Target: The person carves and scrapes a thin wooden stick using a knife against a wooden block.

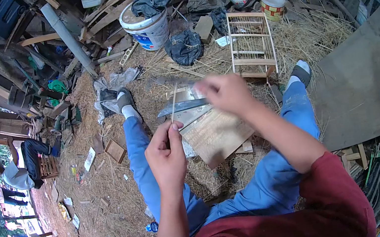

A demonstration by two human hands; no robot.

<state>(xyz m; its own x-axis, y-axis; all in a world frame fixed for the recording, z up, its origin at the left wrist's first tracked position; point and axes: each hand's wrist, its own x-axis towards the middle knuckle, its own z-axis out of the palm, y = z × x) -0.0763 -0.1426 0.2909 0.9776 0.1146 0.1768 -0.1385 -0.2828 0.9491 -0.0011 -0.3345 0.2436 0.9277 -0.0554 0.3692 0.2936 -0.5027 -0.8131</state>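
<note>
Between thumb and fingers, my left hand (166, 155) pinches the lower end of a thin wooden stick (174, 103), which points up and slightly right. My right hand (226, 93) is raised to the right of the stick, apart from it; its fingers are blurred, and what they hold, if anything, is not clear. Below and beyond my hands lies a light wooden board (218, 136). A metal blade (183, 106) and a grey metal plate (193, 115) rest near the board's far edge.
A small wooden slatted frame (251, 40) stands beyond my right hand. Further off are a white bucket (148, 32) and a red-and-yellow bucket (273, 6). A large grey sheet (363, 84) lies at the right. At the far left a person (18, 175) sits.
</note>
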